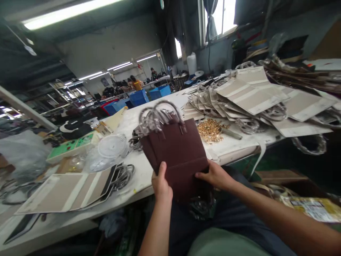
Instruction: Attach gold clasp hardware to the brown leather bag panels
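Both hands grasp a dark maroon flat carrier bag (178, 153), raised just above the near edge of the white counter (138, 174) and in front of the person's lap. The left hand (161, 185) clamps the bag's lower left corner at about 7 o'clock, thumb pressed up on the front face. The right hand (213, 175) pinches the lower right edge at about 4 o'clock, thumb laid across the face toward the fold line. The bag extends from the hands toward 12 o'clock, its long axis leaning a little to 11, so its bottom is nearest the body and its mouth farthest. Both hands are equally close to it, one on each side of the base. The bag looks stiff and matte, with one crease across its lower part, and its looped handles (160, 115) at the far end are wrapped in clear film. On the counter at 1 o'clock lies a heap of gold metal fittings (210, 130), with stacked beige flat bags (247, 97) beyond it at 2 o'clock. At 9 o'clock lie overlapping beige panels (66, 192).
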A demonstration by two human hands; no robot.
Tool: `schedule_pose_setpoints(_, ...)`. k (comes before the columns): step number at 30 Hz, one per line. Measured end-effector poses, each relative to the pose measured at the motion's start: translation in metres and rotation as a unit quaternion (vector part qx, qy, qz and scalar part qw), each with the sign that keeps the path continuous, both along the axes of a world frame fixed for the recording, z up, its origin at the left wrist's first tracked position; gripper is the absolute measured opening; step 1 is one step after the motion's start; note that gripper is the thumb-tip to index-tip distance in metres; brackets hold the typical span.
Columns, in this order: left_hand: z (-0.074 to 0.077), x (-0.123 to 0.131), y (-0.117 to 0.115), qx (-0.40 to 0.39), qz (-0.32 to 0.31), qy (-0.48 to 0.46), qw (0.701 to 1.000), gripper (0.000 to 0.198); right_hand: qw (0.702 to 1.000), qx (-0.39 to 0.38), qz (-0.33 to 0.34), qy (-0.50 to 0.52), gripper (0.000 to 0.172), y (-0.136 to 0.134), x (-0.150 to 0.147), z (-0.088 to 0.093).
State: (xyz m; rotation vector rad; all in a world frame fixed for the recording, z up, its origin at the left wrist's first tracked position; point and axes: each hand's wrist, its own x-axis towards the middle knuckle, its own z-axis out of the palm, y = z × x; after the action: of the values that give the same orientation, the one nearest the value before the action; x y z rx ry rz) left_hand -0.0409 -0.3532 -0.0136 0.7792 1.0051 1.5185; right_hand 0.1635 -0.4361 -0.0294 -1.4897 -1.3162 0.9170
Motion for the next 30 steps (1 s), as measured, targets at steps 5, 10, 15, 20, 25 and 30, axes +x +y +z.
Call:
schedule_pose_setpoints(5,-0.053,0.021,-0.001,-0.056,-0.051,0.084,0.994,0.054,0.995,-0.052,-0.043,-0.068,0.068,0.003,0.018,-0.050)
schedule_pose_setpoints(10,-0.060,0.007,0.005,-0.024,-0.104,0.181,0.978,0.050,0.962,-0.125,-0.036,-0.239,0.076,0.012,0.030,-0.022)
schedule_pose_setpoints(15,-0.049,-0.003,0.008,-0.003,-0.124,0.278,0.953,0.044,0.902,-0.143,-0.057,-0.403,0.071,0.037,0.023,-0.013)
schedule_pose_setpoints(20,-0.035,-0.021,0.019,-0.022,-0.170,0.527,0.833,0.040,0.899,-0.134,-0.065,-0.412,0.063,0.048,0.025,-0.031)
schedule_pose_setpoints(25,-0.029,-0.033,0.041,-0.011,-0.251,0.663,0.705,0.043,0.894,-0.108,-0.082,-0.427,0.070,0.058,0.030,-0.041)
schedule_pose_setpoints(30,-0.028,-0.024,0.046,-0.012,-0.221,0.683,0.696,0.041,0.894,-0.098,-0.108,-0.425,0.072,0.068,0.028,-0.048)
